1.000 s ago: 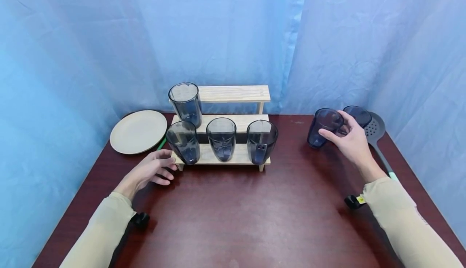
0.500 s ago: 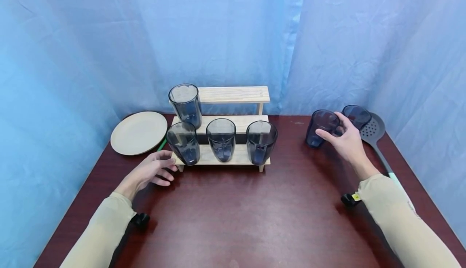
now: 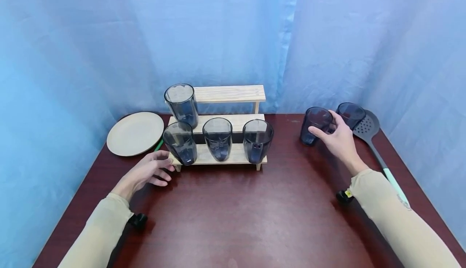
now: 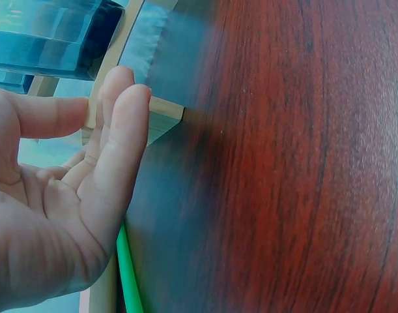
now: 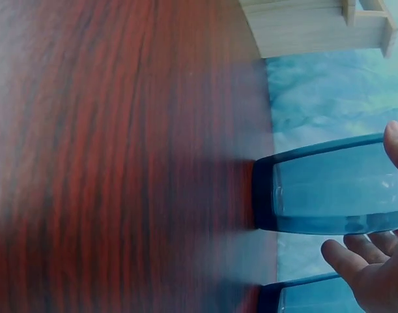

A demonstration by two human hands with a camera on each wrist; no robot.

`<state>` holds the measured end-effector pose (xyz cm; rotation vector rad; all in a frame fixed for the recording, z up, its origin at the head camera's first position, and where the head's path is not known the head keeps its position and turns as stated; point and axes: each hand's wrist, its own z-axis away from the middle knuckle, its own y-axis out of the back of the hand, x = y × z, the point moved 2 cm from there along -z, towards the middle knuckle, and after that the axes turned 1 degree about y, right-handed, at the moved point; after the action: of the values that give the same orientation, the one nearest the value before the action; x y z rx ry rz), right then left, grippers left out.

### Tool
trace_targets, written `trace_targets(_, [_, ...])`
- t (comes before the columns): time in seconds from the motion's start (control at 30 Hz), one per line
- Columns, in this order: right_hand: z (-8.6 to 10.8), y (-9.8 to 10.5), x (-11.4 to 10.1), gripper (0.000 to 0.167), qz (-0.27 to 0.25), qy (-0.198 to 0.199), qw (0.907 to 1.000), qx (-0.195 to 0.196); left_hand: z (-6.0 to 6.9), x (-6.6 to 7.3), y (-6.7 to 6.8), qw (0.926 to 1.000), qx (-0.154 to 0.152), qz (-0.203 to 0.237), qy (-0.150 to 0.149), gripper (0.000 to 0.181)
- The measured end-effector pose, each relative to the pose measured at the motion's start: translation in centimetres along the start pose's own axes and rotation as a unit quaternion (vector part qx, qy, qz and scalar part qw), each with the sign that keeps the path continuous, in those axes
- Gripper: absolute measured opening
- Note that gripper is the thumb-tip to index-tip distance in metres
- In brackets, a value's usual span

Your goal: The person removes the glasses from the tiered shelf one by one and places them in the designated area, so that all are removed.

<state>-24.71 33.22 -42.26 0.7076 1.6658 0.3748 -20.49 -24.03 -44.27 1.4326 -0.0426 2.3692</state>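
In the head view, my left hand grips the lower left end of a three-tier wooden rack; the left wrist view shows the thumb of this hand against the shelf edge. Three dark glasses stand on the bottom tier, among them the right-hand glass, and a taller-looking glass is behind on the left. At the right, my right hand holds an upright dark glass between thumb and fingers. Its base is at or just above the table; I cannot tell which.
Another dark glass stands behind my right hand, beside a slotted grey turner with a mint handle. A beige plate lies left of the rack, with a green object by its edge. Blue curtains surround the table.
My right hand and its glass have shifted slightly left, widening the distance to the glass behind. My left hand has stayed at the rack. The head view has moved slightly.
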Motion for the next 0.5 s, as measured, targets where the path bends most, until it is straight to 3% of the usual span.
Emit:
trace_targets(0.3, [-0.71, -0.04, -0.50, 0.093, 0.028, 0.011, 0.9996, 0.002, 0.06, 0.20, 0.06, 1.0000, 0.000, 0.005, -0.008, 0.058])
trace_targets(0.5, [-0.88, 0.00, -0.82, 0.096, 0.039, -0.004, 0.9990, -0.023, -0.09, -0.08, 0.14, 0.9999, -0.002, 0.009, -0.005, 0.057])
